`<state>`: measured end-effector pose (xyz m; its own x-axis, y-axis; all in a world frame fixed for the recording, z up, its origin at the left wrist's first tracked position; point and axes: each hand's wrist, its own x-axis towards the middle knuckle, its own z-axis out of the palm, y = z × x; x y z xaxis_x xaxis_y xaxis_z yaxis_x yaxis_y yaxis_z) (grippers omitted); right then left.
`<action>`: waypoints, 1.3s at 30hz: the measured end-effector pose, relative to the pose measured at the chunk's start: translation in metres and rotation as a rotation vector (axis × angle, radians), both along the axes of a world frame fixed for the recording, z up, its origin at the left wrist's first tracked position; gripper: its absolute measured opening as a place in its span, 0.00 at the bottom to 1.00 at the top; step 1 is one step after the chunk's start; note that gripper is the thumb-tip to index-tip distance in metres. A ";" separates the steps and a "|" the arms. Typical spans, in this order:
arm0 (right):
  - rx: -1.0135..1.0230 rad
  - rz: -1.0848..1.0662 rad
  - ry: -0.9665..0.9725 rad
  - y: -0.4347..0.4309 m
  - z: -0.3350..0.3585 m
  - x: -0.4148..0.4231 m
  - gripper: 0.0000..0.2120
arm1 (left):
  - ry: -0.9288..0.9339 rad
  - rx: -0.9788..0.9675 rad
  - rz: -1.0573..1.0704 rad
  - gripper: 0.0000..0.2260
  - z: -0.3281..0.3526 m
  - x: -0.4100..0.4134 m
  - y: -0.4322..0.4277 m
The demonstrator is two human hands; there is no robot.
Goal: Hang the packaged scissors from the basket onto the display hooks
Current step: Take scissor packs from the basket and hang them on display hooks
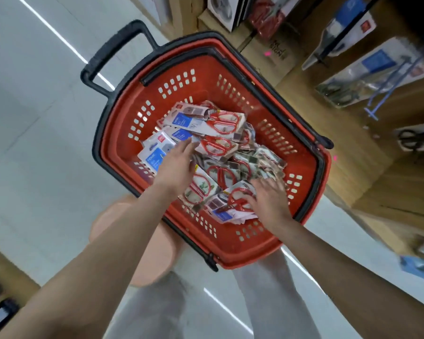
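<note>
— Which way is the top pack pointing?

— From my end I'm seeing the top pack of scissors (206,122) lying flat, its long axis running left to right, red handles rightward, blades pointing toward the black pull handle (118,52).

— And the hands?

— The left hand (175,165) is reaching over the pile, fingers straight and relaxed, fingertips touching a blue-labelled pack (180,135) just below the top one. The right hand (269,199) is resting splayed on a near pack (224,211), gripping nothing.

— The container?

— The red basket (206,77) is holding a loose heap of these packs, overlapping at many angles.
</note>
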<state>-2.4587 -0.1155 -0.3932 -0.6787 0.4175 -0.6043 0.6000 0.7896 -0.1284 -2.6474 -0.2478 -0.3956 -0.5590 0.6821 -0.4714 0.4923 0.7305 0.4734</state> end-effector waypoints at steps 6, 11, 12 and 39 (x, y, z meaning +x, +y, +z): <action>-0.149 -0.223 0.225 -0.003 -0.006 0.008 0.14 | -0.105 -0.047 -0.298 0.23 -0.040 -0.012 0.036; -0.175 -0.319 0.387 0.012 0.009 0.027 0.12 | -0.113 -0.024 -0.256 0.20 -0.035 -0.016 0.037; -0.160 -0.300 0.413 0.017 0.014 0.029 0.11 | -0.128 -0.013 -0.178 0.19 -0.032 -0.016 0.035; -0.019 -1.104 0.856 0.008 0.087 0.011 0.07 | -0.427 0.392 0.607 0.13 0.028 -0.035 -0.019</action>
<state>-2.4478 -0.1078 -0.3064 -0.1659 0.9685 -0.1857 0.6339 -0.0395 -0.7724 -2.6829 -0.2665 -0.3678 -0.7093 0.4787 -0.5175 -0.2127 0.5546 0.8045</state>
